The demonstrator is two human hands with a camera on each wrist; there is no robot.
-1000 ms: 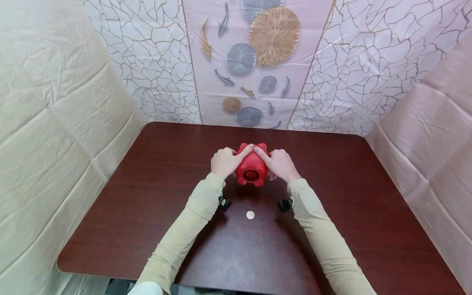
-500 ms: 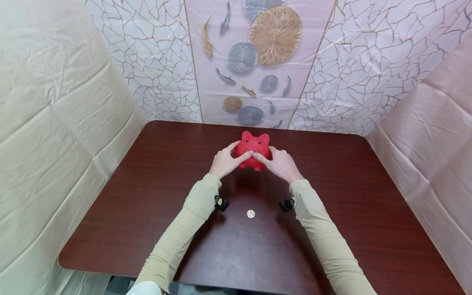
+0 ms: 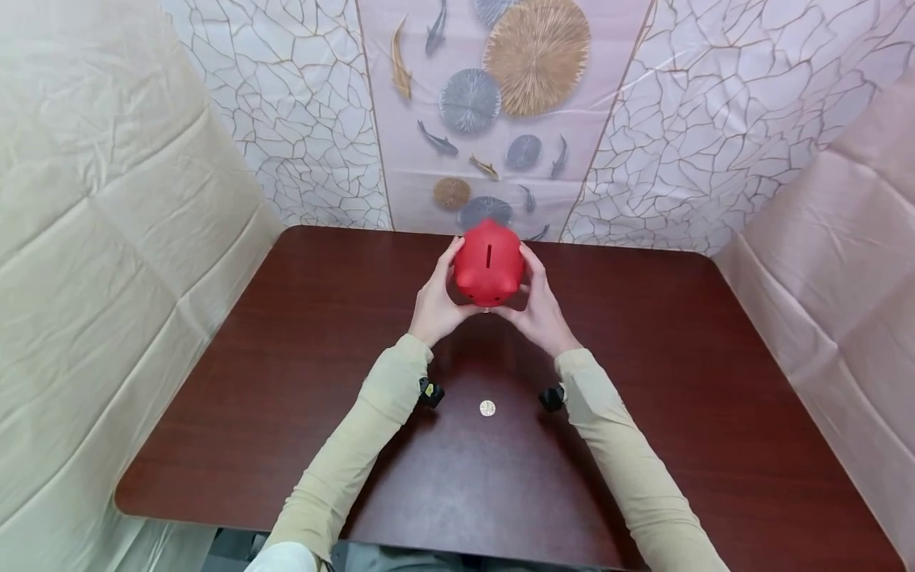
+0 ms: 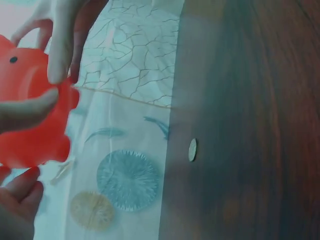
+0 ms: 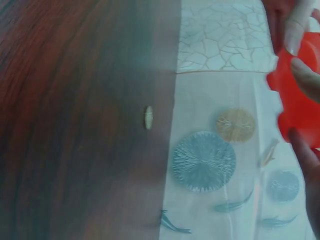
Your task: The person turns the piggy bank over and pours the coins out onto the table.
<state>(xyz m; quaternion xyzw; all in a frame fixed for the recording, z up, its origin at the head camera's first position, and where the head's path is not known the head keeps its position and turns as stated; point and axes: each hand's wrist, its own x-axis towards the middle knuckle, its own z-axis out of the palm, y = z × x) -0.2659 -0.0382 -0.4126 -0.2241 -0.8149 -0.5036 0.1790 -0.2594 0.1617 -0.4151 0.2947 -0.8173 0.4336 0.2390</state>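
Piggy bank (image 3: 489, 276), red, one: held above the table (image 3: 250, 381), beyond the coin (image 3: 488, 408), its slot (image 3: 489, 256) presented to the head camera.

Left hand (image 3: 434, 306), one: beyond the coin and to its left; the bank's side is grasped, the thumb laid across the face end.

Right hand (image 3: 545, 314), one: beyond the coin and to its right; the opposite side is grasped likewise.

Coin, one: laid flat, touched by neither hand.

Handling note: a steady two-handed hold is judged the step in hand. Equal pressure should be applied from both sides, since the rounded body could slip; the slot should be left uncovered and any tilting done slowly.
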